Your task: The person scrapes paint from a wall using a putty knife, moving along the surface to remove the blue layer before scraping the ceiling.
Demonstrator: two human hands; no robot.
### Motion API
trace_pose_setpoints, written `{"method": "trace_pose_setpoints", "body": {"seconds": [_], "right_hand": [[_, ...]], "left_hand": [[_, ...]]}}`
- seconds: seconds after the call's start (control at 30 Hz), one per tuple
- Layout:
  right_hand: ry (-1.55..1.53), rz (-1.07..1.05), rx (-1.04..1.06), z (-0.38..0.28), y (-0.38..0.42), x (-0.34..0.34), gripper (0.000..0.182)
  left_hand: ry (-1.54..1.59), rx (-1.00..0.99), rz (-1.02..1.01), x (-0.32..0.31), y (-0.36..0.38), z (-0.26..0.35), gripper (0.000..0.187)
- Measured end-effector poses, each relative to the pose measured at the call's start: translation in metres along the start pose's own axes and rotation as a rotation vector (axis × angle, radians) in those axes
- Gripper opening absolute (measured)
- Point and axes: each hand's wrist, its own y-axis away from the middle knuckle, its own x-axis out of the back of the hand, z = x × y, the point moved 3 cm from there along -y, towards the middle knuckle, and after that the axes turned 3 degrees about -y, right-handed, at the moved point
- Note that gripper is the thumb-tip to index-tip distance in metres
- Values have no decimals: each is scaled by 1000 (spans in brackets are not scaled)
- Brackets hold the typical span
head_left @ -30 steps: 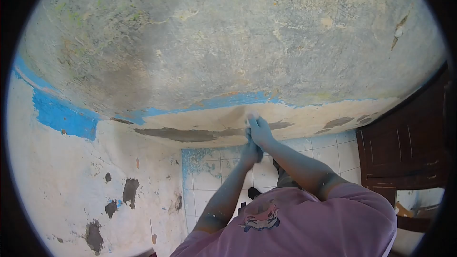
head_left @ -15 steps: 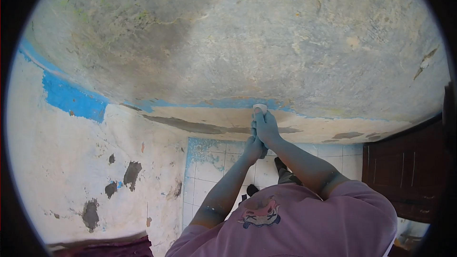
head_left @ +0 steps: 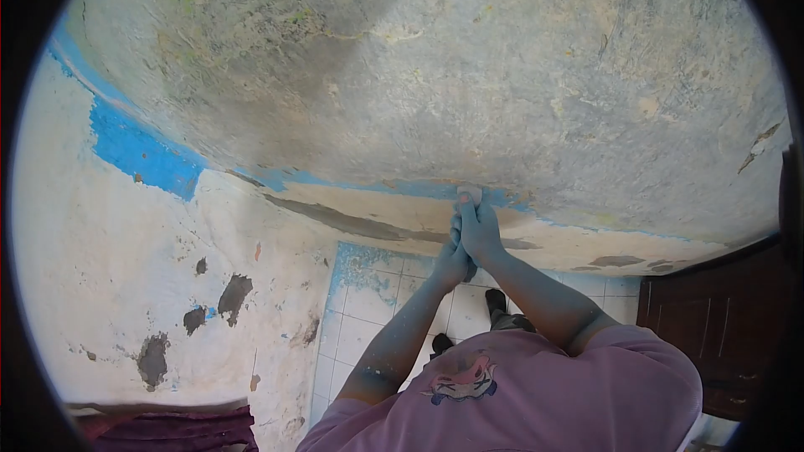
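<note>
Against the blue paint strip [head_left: 360,183] on the wall, I press a scraper [head_left: 471,192] whose pale flat blade shows past my fingers. My right hand [head_left: 480,230] is closed around it near the blade, thumb pointing up along it. Just below, my left hand [head_left: 454,261] is closed on the lower end, touching the right. Both hands hide the handle. Bluish dust coats my hands and forearms. Above the strip, the wall [head_left: 469,75] is rough, grey and stripped; below it runs a cream band with dark bare patches.
The left wall [head_left: 276,243] has peeling cream paint, bare grey spots and a bright blue patch [head_left: 146,151]. Blue dust lies on the white floor tiles [head_left: 368,285] by my feet. Dark wooden furniture [head_left: 699,318] stands at right; maroon cloth [head_left: 176,431] is at lower left.
Both hands, still closed together on the scraper, have shifted slightly right along the blue strip. The view has tilted a little.
</note>
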Motion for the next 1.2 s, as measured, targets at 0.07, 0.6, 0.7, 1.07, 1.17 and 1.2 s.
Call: {"method": "trace_pose_setpoints", "body": {"seconds": [0.07, 0.6, 0.7, 1.07, 1.17, 1.2], "right_hand": [[68, 27, -36, 11, 10, 9, 29], [464, -219, 9, 41, 21, 38, 31], [917, -505, 86, 48, 36, 44, 31], [1032, -576, 275, 11, 1, 12, 25], [1077, -640, 66, -11, -4, -6, 26], [1085, -662, 57, -9, -10, -7, 26]], "left_hand": [[-16, 25, -12, -3, 7, -18, 39], [383, 220, 36, -7, 22, -34, 50], [488, 247, 146, 4, 24, -54, 55], [-71, 405, -10, 36, 24, 11, 83], [-186, 303, 314, 56, 16, 11, 81], [-25, 215, 390, 56, 17, 21, 66]]}}
